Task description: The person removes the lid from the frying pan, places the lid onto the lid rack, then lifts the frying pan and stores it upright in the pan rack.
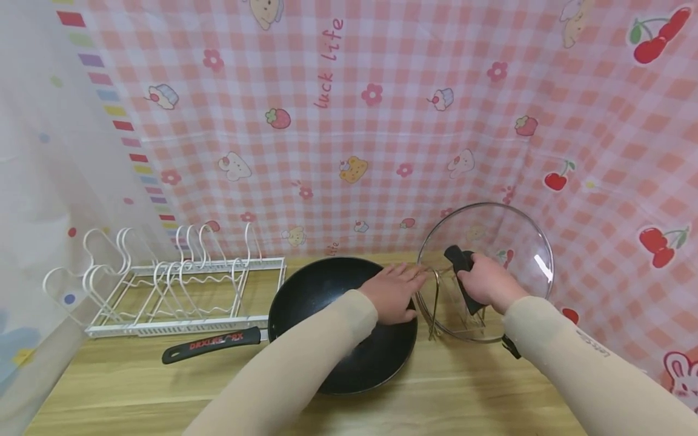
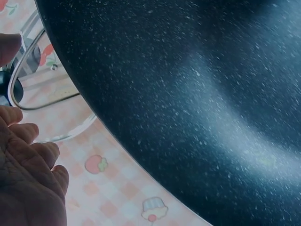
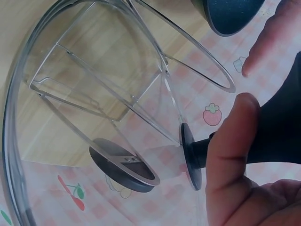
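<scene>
On the right side of the bench (image 1: 452, 393), there's this big glass lid (image 1: 540, 266) standing upright at a wire stand (image 1: 436, 297), just to the right of a black pan (image 1: 305, 297). Can't tell if its rim is properly seated between the wires. The right grip (image 1: 488, 281), a bare hand, is wrapped round the lid's black handle (image 1: 462, 266), thumb and fingers closed on it. Left grip (image 1: 389, 295) is holding nothing: fingers stretched out past the pan's rim toward the stand's near loop, and I honestly can't tell if they touch the wire. Handling-wise, I'd bet the lid is stiff, moderately heavy and kinda top-heavy on edge, with glass that's slippery and could chip if it knocks the metal. The handle looks like chunky matte plastic, so that's the spot to grab imo; a flat palm on the metal-edged rim would be a decent backup. The stand looks light enough to skid, so steadying it by that loop makes sense.
</scene>
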### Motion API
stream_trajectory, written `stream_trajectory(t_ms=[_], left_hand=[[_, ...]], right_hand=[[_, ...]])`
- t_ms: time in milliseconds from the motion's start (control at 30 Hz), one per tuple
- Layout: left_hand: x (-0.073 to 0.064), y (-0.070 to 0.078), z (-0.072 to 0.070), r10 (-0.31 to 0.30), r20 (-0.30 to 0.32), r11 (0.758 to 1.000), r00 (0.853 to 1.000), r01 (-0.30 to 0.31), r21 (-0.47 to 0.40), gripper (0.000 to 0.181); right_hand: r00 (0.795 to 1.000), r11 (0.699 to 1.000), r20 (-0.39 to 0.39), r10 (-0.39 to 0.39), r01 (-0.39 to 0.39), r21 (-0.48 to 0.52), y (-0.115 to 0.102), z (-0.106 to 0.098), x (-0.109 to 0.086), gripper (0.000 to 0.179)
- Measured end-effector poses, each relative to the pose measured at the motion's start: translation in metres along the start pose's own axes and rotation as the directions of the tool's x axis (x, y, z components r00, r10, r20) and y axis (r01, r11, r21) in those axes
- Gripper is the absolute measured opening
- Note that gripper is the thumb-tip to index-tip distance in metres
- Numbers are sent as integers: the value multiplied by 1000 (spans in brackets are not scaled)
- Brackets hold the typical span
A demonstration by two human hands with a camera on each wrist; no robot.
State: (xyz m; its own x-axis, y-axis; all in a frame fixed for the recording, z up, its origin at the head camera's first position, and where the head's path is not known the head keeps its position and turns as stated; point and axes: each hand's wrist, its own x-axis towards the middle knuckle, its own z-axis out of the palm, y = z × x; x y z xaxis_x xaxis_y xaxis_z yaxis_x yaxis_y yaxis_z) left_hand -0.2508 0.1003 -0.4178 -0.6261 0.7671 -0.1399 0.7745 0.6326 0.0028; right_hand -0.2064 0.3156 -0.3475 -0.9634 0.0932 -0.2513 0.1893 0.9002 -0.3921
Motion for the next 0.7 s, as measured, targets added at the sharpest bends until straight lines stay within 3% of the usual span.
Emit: stream_trajectory(t_ms=[200,500,700], left_hand=[[-10,-14,-2,-27,2,1000,1000,27,-11,85],[-28,-36,-9,-57,1,998,998,57,-22,81],[-38,-49,-6,-76,6,997,997,77,-27,82]], right_hand=[[1000,1000,-27,4,-3,18,-2,-1,-2,66],[996,998,-87,-31,26,-63,-9,-1,-3,68],[994,996,-104,-40,32,-83,-12,2,-4,71]])
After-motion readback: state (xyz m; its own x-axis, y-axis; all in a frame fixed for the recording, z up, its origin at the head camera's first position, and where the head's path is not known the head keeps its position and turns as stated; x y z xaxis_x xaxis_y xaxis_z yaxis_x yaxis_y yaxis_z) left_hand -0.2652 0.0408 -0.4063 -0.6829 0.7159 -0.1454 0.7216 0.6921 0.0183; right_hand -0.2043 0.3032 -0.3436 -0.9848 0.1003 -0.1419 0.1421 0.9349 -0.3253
